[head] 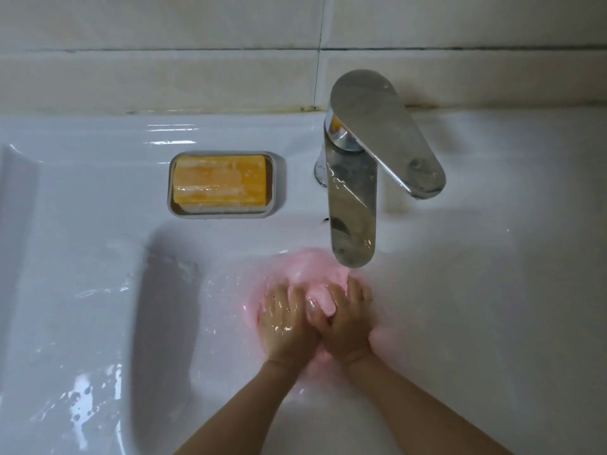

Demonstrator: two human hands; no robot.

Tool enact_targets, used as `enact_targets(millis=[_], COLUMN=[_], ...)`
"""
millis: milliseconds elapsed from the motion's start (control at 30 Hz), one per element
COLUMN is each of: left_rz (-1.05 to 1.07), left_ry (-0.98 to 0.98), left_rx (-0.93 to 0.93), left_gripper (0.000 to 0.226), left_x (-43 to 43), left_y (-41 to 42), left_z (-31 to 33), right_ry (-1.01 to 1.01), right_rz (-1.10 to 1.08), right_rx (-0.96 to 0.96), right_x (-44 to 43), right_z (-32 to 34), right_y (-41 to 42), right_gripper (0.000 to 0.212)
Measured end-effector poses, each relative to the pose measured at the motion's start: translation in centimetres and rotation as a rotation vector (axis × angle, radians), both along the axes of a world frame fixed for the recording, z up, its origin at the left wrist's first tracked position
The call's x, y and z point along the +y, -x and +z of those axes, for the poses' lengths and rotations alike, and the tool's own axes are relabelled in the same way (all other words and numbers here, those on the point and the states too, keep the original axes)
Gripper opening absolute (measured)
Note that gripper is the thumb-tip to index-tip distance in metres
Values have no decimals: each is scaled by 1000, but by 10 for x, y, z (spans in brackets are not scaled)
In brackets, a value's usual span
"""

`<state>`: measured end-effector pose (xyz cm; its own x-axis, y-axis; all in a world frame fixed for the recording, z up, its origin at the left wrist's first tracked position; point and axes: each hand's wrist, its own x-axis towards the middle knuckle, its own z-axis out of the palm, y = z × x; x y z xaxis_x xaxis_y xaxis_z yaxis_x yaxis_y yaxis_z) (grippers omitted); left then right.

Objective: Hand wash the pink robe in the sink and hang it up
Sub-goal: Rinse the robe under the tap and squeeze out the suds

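The pink robe (307, 269) lies bunched in the white sink (164, 323), wet and blurred, just below the tap's spout. My left hand (285, 318) and my right hand (348, 315) are side by side on top of it, both wet, their fingers curled into the pink cloth. A fold of cloth (320, 298) shows between the two hands. Most of the robe is hidden under my hands and by the glare of the water.
A chrome tap (354, 198) with its lever (384, 133) turned to the right stands behind the basin. An orange bar of soap (219, 179) lies in a grey dish (278, 185) on the sink's back ledge. A tiled wall (197, 60) rises behind.
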<state>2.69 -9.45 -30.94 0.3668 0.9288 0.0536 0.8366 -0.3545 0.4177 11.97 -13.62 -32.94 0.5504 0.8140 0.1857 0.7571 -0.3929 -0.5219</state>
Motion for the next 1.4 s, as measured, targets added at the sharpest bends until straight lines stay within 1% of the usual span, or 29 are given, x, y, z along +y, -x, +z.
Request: enact_targets(millis=[67, 133, 167, 200, 267, 300, 333, 367, 433, 467, 500, 533, 600, 633, 667, 700, 733, 767, 800, 867, 900, 967, 1000, 1067, 1167, 1200, 1300, 1333, 1400], left_rz=[-37, -84, -113, -144, -189, -185, -140, -108, -85, -88, -86, -70, -27, 32, 138, 253, 345, 404, 442, 460, 447, 436, 437, 432, 332, 305, 209, 151, 19], left_ry=[-78, -159, -154, -122, 32, 129, 153, 219, 391, 387, 377, 413, 553, 649, 747, 814, 843, 836, 827, 783, 756, 701, 672, 598, 426, 386, 305, 246, 131], left_rx=[-77, -69, -52, -35, 52, 87, 129, 117, 80, 80, 56, 7, -101, -200, -337, -473, -567, -621, -647, -649, -640, -638, -634, -556, -181, -62, 174, 230, 269], left_gripper=[10, 17, 17, 16, 14, 17, 19, 21, 22, 25, 29, 35, 43, 41, 38, 38, 42, 50, 55, 48, 43, 35, 33, 41, 50, 49, 43, 42, 31], left_x=[7, 15, 20, 24, 32, 33, 34, 36, 39, 41, 42, 43, 40, 37, 35, 32, 31, 29, 30, 31, 31, 33, 34, 37, 41, 42, 41, 39, 32], left_y=[-3, -2, -2, -3, -8, -12, -14, -16, -21, -20, -17, -12, 4, 16, 29, 42, 54, 65, 75, 91, 98, 113, 120, 130, 136, 136, 136, 135, 130], left_z=[-6, -14, -18, -18, -14, -10, -2, 6, 23, 28, 32, 39, 57, 64, 76, 88, 101, 112, 121, 143, 154, 169, 175, 181, 172, 167, 146, 138, 124], right_ry=[-44, -56, -55, -69, -108, -96, -56, 11, 240, 371, 421, 425, 311, 219, 158, 179, 250, 343, 427, 569, 614, 664, 677, 708, 798, 845, 915, 905, 854], right_rz=[-15, -37, -37, -33, -22, -26, -43, -57, -84, -94, -88, -55, -46, -117, -199, -254, -272, -255, -210, -96, -46, 27, 45, 58, 86, 96, 102, 102, 72], right_rx=[-43, -75, -87, -100, -99, -82, -68, -54, 102, 195, 252, 380, 607, 606, 507, 372, 285, 265, 306, 392, 382, 269, 207, 128, 101, 102, 150, 173, 231], right_x=[7, 12, 15, 18, 25, 28, 31, 34, 39, 38, 37, 33, 20, 11, 2, -8, -18, -25, -31, -38, -40, -41, -41, -39, -30, -26, -17, -18, -23], right_z=[-4, -8, -7, -9, -8, -6, -1, 7, 27, 38, 46, 53, 73, 77, 78, 76, 72, 67, 62, 52, 49, 45, 45, 46, 45, 45, 45, 45, 47], right_y=[0, -3, -5, -6, -12, -13, -15, -16, -15, -16, -19, -23, -33, -38, -44, -48, -49, -47, -42, -25, -16, 1, 8, 16, 16, 15, 10, 9, 7], right_gripper=[48, 51, 50, 49, 47, 46, 43, 39, 45, 46, 43, 36, 30, 30, 30, 29, 27, 26, 27, 30, 30, 29, 33, 42, 46, 44, 40, 42, 44])
